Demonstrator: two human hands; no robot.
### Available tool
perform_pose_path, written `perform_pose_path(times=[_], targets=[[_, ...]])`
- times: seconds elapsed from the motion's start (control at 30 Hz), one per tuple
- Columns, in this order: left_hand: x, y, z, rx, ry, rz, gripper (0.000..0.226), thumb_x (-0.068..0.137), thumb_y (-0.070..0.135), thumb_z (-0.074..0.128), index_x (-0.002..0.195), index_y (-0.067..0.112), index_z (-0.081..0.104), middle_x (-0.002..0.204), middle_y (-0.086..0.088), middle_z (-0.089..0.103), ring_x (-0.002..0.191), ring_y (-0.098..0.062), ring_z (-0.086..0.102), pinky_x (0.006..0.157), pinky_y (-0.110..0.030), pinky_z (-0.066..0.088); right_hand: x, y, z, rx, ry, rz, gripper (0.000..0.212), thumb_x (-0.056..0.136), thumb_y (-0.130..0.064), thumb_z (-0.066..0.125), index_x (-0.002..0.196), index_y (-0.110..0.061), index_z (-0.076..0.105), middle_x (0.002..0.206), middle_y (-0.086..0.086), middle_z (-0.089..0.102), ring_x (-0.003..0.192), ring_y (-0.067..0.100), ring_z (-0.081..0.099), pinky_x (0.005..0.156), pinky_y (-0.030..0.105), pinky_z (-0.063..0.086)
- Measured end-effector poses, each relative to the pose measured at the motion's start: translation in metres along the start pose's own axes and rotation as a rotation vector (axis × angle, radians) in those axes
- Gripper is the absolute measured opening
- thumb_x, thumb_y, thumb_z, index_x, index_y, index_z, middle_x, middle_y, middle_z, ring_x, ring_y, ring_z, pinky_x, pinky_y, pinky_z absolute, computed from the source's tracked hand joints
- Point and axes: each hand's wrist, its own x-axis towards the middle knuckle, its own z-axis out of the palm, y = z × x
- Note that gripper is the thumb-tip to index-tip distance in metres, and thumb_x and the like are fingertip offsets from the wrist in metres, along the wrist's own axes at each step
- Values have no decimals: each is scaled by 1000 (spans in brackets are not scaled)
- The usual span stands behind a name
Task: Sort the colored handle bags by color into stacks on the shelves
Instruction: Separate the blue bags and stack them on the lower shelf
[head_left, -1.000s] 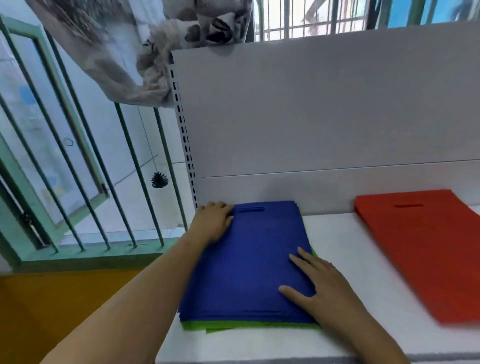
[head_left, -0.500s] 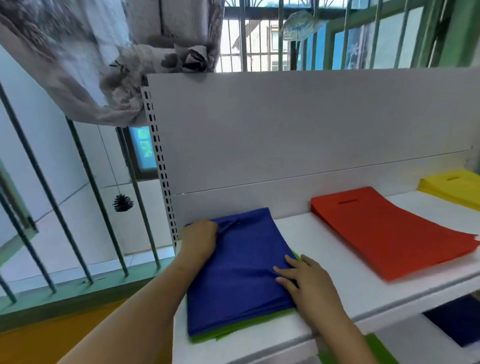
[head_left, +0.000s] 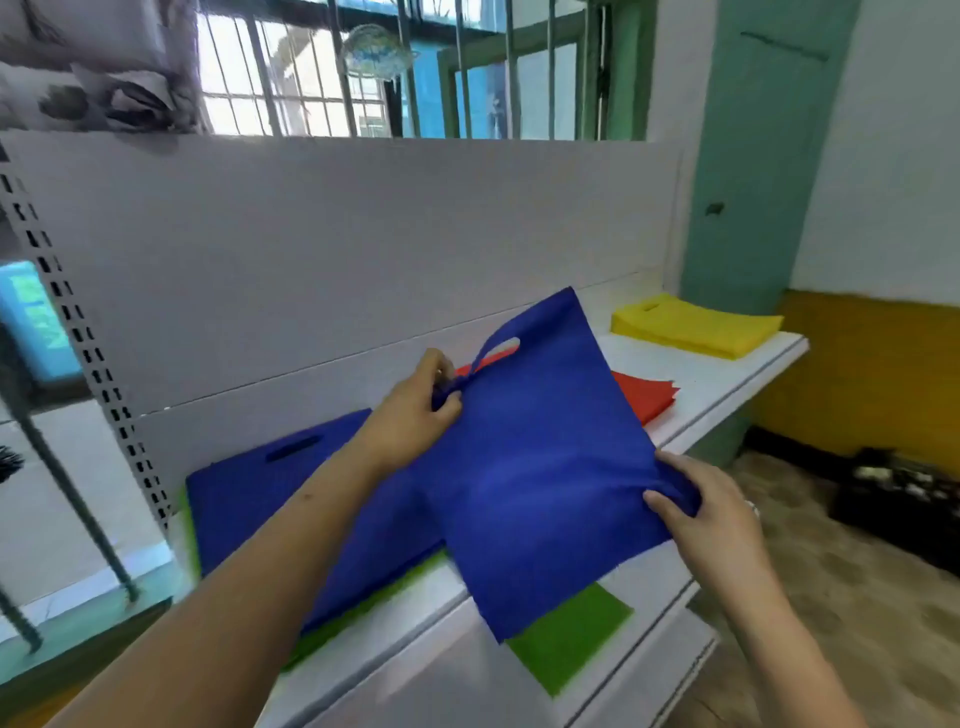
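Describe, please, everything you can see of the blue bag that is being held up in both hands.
The lifted blue bag is a flat, deep-blue rectangle of what looks like thin non-woven fabric, with an oval handle cut-out near its top edge. It is raised off the shelf and tilted, its handle end up and away, its lower corner hanging over a green bag. The left hand pinches it beside the cut-out, bunching the fabric; the right hand grips its right edge. It partly hides the red stack behind.
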Motion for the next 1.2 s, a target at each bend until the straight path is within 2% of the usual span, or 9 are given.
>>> perform_pose_path(times=[0.13,0.23,0.33,0.47,0.57,0.67,0.77,1.07,1.2], targets=[[26,59,80,-104,-102,136,41,85,11,64,115,23,39,82,5,50,61,-6,47,60,-29,42,1,59,-64,23,79,246,61,90,-17,66,145,-18,41,141,6,51,127,25,49,98,35,41],[50,101,153,-103,-238,148,52,83,15,67,129,24,43,94,6,62,78,-11,61,66,-30,50,3,116,-111,-19,160,364,55,87,-22,71,137,-12,50,135,8,57,120,27,55,87,35,44],[73,137,236,-37,-371,200,28,84,20,69,109,19,57,96,5,64,82,-13,61,65,-25,46,10,175,-152,-18,213,480,28,82,-31,74,99,-10,65,98,9,69,87,28,64,70,37,49],[99,162,352,50,-530,190,19,90,35,67,96,18,60,85,3,62,76,-17,59,64,-33,46,31,252,-191,11,237,597,39,83,-34,73,80,1,57,63,16,57,55,30,52,57,36,44],[116,157,428,102,-645,107,24,99,40,50,81,24,50,81,0,59,74,-22,56,59,-33,37,56,302,-210,34,213,680,25,92,-31,64,96,-8,56,70,6,59,50,18,53,50,29,41],[130,140,487,-29,-783,-92,23,104,30,41,120,21,55,114,-4,61,97,-26,62,61,-32,50,88,352,-220,74,178,743,39,99,-27,54,134,-10,50,103,12,65,51,12,56,43,18,38],[137,115,529,-129,-894,-346,30,104,24,42,134,26,43,122,3,50,102,-30,58,51,-39,55,124,392,-216,67,128,763,30,101,-22,50,128,-12,56,98,9,66,51,12,59,47,18,42],[216,3,622,-295,-667,-725,16,85,-9,61,96,0,68,98,-15,67,93,-31,66,74,-31,53,275,501,-142,140,-16,810,21,97,-20,58,108,-4,68,80,8,69,57,16,62,58,28,54],[249,-35,650,-480,-468,-1062,33,84,3,74,113,-7,65,110,-15,67,99,-28,66,91,-33,52,341,529,-116,196,-125,848,19,96,-14,59,88,-1,69,74,19,67,60,22,63,72,42,58]])
